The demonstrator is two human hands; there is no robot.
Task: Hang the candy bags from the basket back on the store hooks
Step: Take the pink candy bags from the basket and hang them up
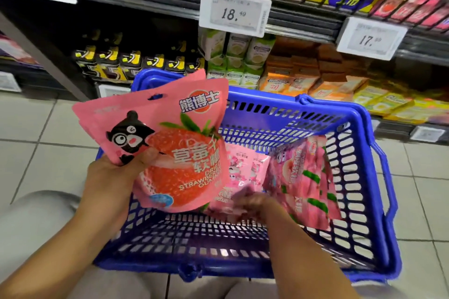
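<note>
Pale tiled floor [36, 128], blue basket [359, 177], stocked store shelves [303, 19]

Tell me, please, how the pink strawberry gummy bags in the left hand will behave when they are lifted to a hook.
The strawberry gummy bags look like thin glossy pouches, so they are probably light and floppy. The left hand pinches several fanned together; the smooth film may let one slide out.

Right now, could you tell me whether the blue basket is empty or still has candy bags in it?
Not empty. Pink candy bags still lie inside the blue basket, and the right hand reaches among them.
</note>
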